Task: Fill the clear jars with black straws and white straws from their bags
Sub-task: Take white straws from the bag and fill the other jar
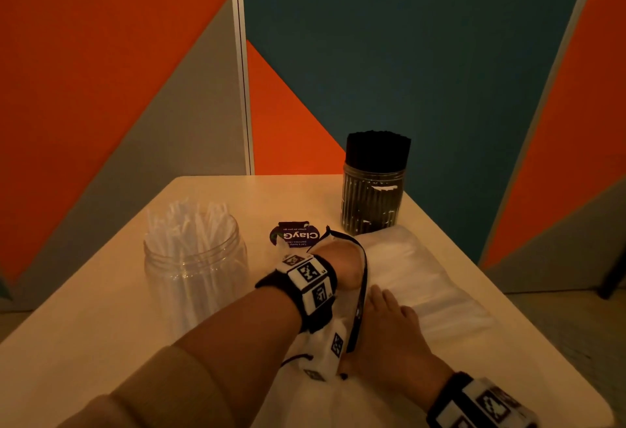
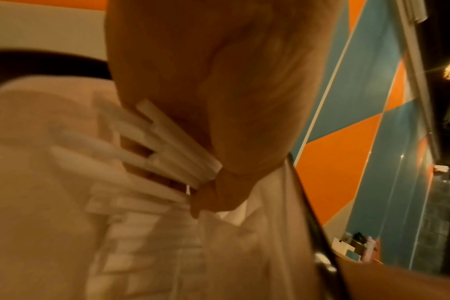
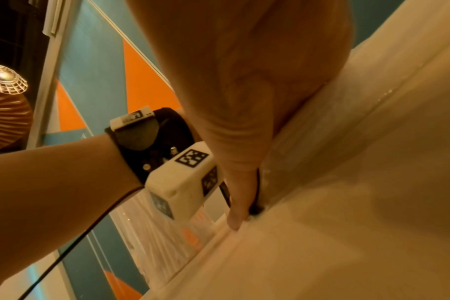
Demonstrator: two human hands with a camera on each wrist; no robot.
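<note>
1. Straws, white ones, are gathered in a small bundle by the left hand, which is pushed into the mouth of the bag. In the left wrist view its fingers are curled round the bundle. The hold looks narrow, taking only a handful.

2. The bag is lying flat on the table and is pinned from above by the right hand. Its fingers are laid straight on the plastic, just behind the left hand's grip, and nothing is clasped. This is judged to keep the bag from sliding when the bundle is drawn out.

3. The bag's dark-edged mouth is held apart by the left wrist itself, so the straws beyond the grip can be reached.

4. The clear jar meant for the white straws is set well to the left of the grip, upright and open. It is only partly filled, and its straws are fanned loosely. A short sideways carry from the bag is judged to be all that is needed.

5. The other jar stands beyond the grip, at the bag's far end. It is packed tight with black straws, so that half of the task is judged done.

6. A dark round label lies on the table just past the left hand's fingers.
</note>
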